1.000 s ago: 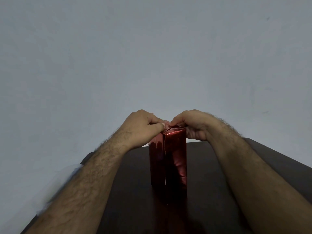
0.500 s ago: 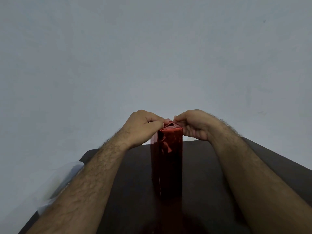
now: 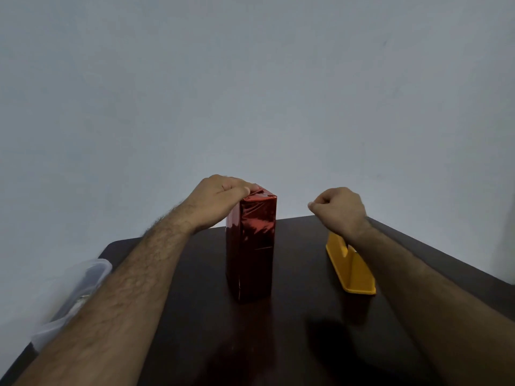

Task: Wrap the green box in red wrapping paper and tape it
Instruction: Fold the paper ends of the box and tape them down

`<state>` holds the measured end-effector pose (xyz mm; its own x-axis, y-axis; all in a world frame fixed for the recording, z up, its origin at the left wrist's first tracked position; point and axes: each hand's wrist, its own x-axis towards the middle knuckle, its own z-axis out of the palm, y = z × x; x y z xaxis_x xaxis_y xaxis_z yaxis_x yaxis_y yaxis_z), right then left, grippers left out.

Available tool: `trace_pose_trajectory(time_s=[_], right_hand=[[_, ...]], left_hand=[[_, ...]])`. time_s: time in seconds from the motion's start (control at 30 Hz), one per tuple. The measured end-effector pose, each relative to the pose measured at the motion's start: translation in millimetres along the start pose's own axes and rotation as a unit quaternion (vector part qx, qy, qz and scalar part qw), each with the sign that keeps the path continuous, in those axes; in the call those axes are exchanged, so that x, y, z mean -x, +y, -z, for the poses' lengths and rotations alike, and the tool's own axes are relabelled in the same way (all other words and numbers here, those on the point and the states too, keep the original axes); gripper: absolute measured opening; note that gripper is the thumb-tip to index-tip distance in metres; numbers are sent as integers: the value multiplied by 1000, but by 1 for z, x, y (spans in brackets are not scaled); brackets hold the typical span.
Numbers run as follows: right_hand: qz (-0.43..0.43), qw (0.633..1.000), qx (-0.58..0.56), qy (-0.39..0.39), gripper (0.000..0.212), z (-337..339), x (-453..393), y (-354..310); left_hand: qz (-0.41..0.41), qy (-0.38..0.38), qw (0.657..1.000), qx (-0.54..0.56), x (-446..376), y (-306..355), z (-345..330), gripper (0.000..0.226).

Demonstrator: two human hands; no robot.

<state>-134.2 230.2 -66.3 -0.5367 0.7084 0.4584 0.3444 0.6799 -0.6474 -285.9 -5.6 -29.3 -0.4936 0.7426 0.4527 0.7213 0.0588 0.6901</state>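
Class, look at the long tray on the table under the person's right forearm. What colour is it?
Yellow. The tray shows best, and only, in the head view, right of the red-wrapped box.

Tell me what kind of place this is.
Probably a plain room at home, used as a makeshift wrapping spot: a dark wooden table against a bare pale wall, with a red-wrapped box, a yellow tray and a clear plastic container.
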Motion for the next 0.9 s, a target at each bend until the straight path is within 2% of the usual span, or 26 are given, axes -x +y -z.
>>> trace_pose_trajectory(time_s=[0.1, 0.2, 0.3, 0.37, 0.5, 0.77, 0.9], right_hand=[[-74, 984, 163, 15, 16, 31, 6, 21], [-162, 950, 259, -57, 17, 51, 14, 35], [-236, 941, 200, -133, 17, 55, 14, 49], [-263, 942, 145, -151, 15, 57, 14, 52], [-300, 939, 82, -150, 11, 62, 14, 50], [-410, 898, -58, -146, 15, 61, 19, 55], [-425, 884, -162, -109, 13, 64, 23, 53]], left_hand=[[-4, -6, 1000, 4, 1, 1, -1, 32], [-9, 15, 1000, 0, 3, -2, 0, 32], [-2, 49, 999, 2, 3, -5, 5, 24], [-1, 47, 999, 3, 4, -5, 5, 25], [-10, 24, 1000, -2, 6, -1, 3, 36], [-11, 18, 1000, -13, 6, 0, 4, 39], [-7, 14, 1000, -19, 5, 0, 5, 39]])
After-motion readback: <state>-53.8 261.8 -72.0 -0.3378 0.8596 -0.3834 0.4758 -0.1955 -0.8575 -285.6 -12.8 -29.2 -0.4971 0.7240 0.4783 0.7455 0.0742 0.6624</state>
